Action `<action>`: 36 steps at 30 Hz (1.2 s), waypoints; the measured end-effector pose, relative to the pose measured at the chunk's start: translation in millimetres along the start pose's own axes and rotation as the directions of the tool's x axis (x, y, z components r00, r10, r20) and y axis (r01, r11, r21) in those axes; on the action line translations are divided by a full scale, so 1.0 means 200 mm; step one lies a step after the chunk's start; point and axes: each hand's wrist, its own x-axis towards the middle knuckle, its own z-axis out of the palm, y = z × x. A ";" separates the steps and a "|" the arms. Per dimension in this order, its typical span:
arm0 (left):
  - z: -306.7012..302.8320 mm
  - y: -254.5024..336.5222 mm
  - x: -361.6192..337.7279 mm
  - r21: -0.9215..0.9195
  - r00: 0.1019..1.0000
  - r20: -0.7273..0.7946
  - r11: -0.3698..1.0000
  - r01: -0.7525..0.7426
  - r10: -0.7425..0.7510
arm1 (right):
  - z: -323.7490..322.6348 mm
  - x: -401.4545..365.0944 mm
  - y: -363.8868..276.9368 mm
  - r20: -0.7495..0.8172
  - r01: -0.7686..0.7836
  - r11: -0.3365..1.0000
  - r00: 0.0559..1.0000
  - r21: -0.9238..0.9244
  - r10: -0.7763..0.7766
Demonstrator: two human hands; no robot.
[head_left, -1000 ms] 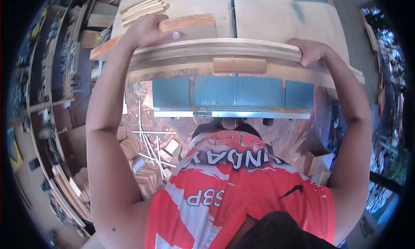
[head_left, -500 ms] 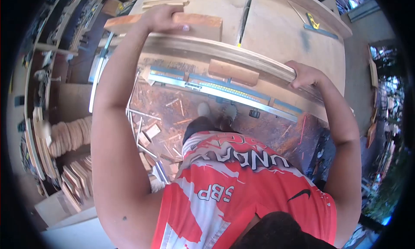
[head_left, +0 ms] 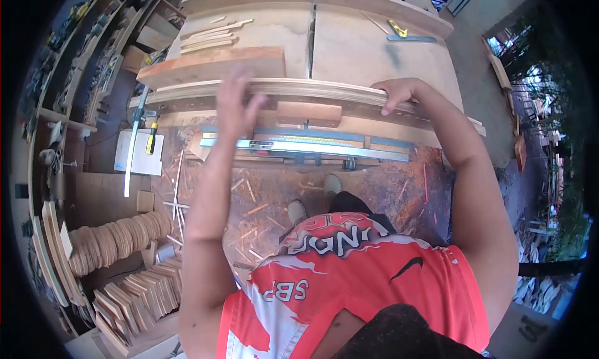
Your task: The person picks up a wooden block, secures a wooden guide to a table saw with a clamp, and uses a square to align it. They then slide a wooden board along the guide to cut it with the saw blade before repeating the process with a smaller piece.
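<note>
A long stack of plywood strips (head_left: 312, 89), set on edge, runs along the near side of the workbench (head_left: 349, 44). My right hand (head_left: 399, 93) is closed round its right part, thumb on the near face and fingers over the top. My left hand (head_left: 236, 106) is blurred, fingers and thumb apart, at the stack's left-middle part. Behind the stack lies a thick reddish wood block (head_left: 218, 66). A smaller wood block (head_left: 309, 114) sits against the stack's near side. A bar clamp (head_left: 136, 140) crosses the stack's left end.
A long metal rail with a yellow scale (head_left: 306, 145) runs along the bench front. Thin sticks (head_left: 212, 38) and a yellow-headed square (head_left: 399, 31) lie on the bench. Wood offcuts litter the floor (head_left: 281, 203). Stacked wooden pieces (head_left: 137, 303) and shelves stand left.
My left hand has left the reddish block and come nearer to the plywood strips. My right hand stays on the strips. The view has shifted, showing more of the left floor.
</note>
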 end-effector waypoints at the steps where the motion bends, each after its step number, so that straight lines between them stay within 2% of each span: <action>1: 0.07 0.03 -0.18 0.003 0.998 0.019 0.998 -0.066 0.066 | 0.00 0.02 0.05 -0.006 0.006 1.000 1.000 -0.002 -0.006; 2: 0.11 0.09 -0.32 -0.098 0.989 0.146 0.995 -0.004 0.018 | -0.03 0.05 0.11 -0.010 0.113 0.993 0.994 0.019 -0.113; 3: 0.11 0.26 -0.47 -0.041 0.972 0.199 0.990 0.134 -0.124 | -0.08 0.08 0.18 -0.019 0.222 0.974 0.975 0.038 -0.222; 4: 0.15 0.34 -0.61 -0.120 0.961 0.212 0.971 0.205 -0.177 | -0.14 0.10 0.27 -0.162 0.224 0.971 0.964 0.080 -0.209; 5: 0.17 0.40 -0.79 -0.011 0.912 0.304 0.956 0.293 -0.276 | -0.23 0.15 0.34 -0.174 0.235 0.969 0.960 0.079 -0.219; 7: 0.20 0.56 -1.02 -0.033 0.836 0.344 0.885 0.465 -0.427 | -0.47 0.27 0.46 -0.489 0.000 0.995 0.871 -0.098 -0.048; 8: 0.23 0.62 -1.12 -0.005 0.787 0.360 0.842 0.539 -0.501 | -0.55 0.31 0.48 -0.608 -0.140 0.975 0.794 -0.173 0.006; 9: 0.25 0.68 -1.21 0.031 0.768 0.369 0.833 0.552 -0.523 | -0.63 0.34 0.52 -0.715 -0.282 0.932 0.698 -0.226 0.038; 10: 0.26 0.73 -1.26 0.071 0.744 0.376 0.818 0.572 -0.553 | -0.69 0.41 0.60 -0.705 -0.262 0.937 0.709 -0.230 0.025; 11: 0.27 0.78 -1.26 0.093 0.732 0.368 0.807 0.584 -0.573 | -0.75 0.53 0.69 -0.833 -0.349 0.870 0.540 -0.348 -0.117; 12: 0.28 0.82 -1.26 0.104 0.727 0.347 0.795 0.598 -0.592 | -0.82 0.65 0.77 -0.892 -0.451 0.784 0.353 -0.427 -0.282; 14: 0.29 0.97 -1.20 0.146 0.684 0.332 0.752 0.643 -0.649 | -0.96 0.86 0.95 -0.863 -0.448 0.738 0.233 -0.504 -0.448; 16: 0.26 1.10 -1.05 0.199 0.631 0.232 0.671 0.714 -0.740 | -1.08 0.87 0.98 -0.810 -0.448 0.748 0.552 -0.490 -0.199; 18: 0.26 1.17 -1.06 0.260 0.579 0.206 0.614 0.745 -0.789 | -1.09 0.88 1.08 -0.822 -0.388 0.799 0.526 -0.460 -0.218; 20: 0.26 1.21 -1.12 0.305 0.537 0.195 0.571 0.762 -0.821 | -1.01 0.73 1.10 -0.814 -0.302 0.817 0.493 -0.491 -0.307; 22: 0.26 1.22 -1.24 0.354 0.506 0.211 0.547 0.758 -0.837 | -0.96 0.64 1.24 -0.816 -0.191 0.840 0.418 -0.508 -0.399; 23: 0.25 1.22 -1.30 0.388 0.491 0.220 0.538 0.749 -0.843 | -0.93 0.59 1.31 -0.818 -0.187 0.847 0.427 -0.497 -0.386; 25: 0.25 1.23 -1.36 0.392 0.465 0.221 0.515 0.763 -0.857 | -0.88 0.49 1.41 -0.799 -0.179 0.791 0.297 -0.585 -0.523; 27: 0.23 1.23 -1.43 0.360 0.366 0.235 0.430 0.828 -0.900 | -0.86 0.42 1.45 -0.805 -0.167 0.809 0.332 -0.564 -0.492; 29: 0.21 1.22 -1.52 0.406 0.338 0.238 0.410 0.817 -0.910 | -0.82 0.33 1.43 -0.805 -0.152 0.825 0.370 -0.545 -0.464; 31: 0.21 1.18 -1.58 0.423 0.334 0.274 0.425 0.800 -0.902 | -0.76 0.26 1.23 -0.749 -0.271 0.722 0.440 -0.637 -0.495; 33: 0.22 1.13 -1.54 0.428 0.309 0.276 0.404 0.808 -0.910 | -0.57 0.22 1.03 -0.649 0.034 0.770 0.515 -0.637 -0.560; 35: 0.25 1.06 -1.47 0.431 0.283 0.277 0.382 0.817 -0.918 | -0.28 0.03 0.66 -0.507 0.165 0.935 0.803 -0.314 -0.312; 36: 0.28 1.02 -1.41 0.415 0.342 0.285 0.437 0.798 -0.895 | -0.19 -0.08 0.50 -0.428 0.218 0.928 0.839 -0.302 -0.336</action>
